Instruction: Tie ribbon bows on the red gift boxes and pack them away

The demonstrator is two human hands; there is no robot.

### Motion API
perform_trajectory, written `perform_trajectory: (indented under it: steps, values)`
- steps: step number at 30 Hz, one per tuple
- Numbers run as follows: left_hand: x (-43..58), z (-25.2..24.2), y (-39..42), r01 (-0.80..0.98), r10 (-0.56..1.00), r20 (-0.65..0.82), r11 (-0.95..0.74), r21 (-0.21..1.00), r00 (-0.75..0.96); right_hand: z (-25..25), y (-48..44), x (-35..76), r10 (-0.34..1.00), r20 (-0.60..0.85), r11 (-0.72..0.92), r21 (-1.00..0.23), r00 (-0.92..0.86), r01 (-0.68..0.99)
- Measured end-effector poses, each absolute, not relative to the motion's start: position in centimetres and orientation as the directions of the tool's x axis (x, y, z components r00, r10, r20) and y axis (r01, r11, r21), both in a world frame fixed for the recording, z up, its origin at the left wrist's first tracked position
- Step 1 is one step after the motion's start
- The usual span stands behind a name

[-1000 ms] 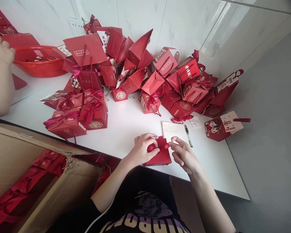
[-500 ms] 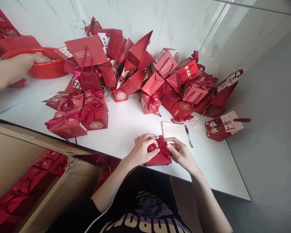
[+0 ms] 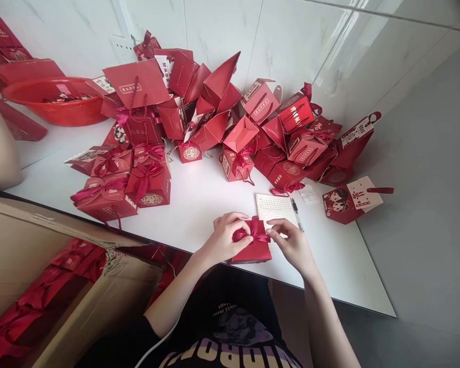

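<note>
Red box (image 3: pixel 255 252) | left hand (image 3: pixel 229 234) pinches ribbon (image 3: pixel 258 233) | notebook (image 3: pixel 275 204): handwriting illegible

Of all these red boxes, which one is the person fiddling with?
The box at the near edge of the table, on the person's side of the notebook. The left fingers pinch its ribbon; the table's other boxes lie farther from them.
</note>
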State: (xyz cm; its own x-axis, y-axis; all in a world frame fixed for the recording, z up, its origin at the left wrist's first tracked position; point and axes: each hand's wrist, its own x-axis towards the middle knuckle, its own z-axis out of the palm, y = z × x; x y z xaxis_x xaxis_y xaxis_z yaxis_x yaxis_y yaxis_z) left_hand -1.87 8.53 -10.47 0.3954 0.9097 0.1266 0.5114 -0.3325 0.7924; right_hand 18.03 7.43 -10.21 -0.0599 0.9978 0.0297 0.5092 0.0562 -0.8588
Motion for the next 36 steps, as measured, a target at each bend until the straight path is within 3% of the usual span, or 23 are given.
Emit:
perform_trajectory:
  steps: [3, 13, 22, 30, 36]
  values:
    - [-1.8, -10.5, 8.5, 0.522, 0.914, 0.138, -0.336, 0.784, 0.381, -10.1, 6.8, 18.3, 0.999, 0.007, 0.03, -0.894, -0.053, 0.448]
    - [-1.9, -10.6, 8.5, 0.516, 0.91, 0.134, -0.339, 0.787, 0.392, -9.4, 6.9, 17.6, 0.966, -0.005, 0.139, -0.834, -0.258, 0.534]
    - [-1.9, -10.7, 8.6, 0.525, 0.91, 0.139, -0.344, 0.779, 0.391, -8.7, 6.2, 19.2, 0.98, -0.046, 0.07, -0.83, -0.193, 0.553]
    - [-1.9, -10.5, 8.5, 0.519, 0.911, 0.134, -0.338, 0.785, 0.391, -9.2, 6.6, 18.7, 0.958, 0.024, 0.167, -0.857, -0.285, 0.488]
    - [-2.0, -10.3, 8.5, 0.488, 0.895, 0.212, -0.398, 0.777, 0.393, -9.5, 7.1, 17.9, 0.948, 0.106, 0.238, -0.864, -0.3, 0.445]
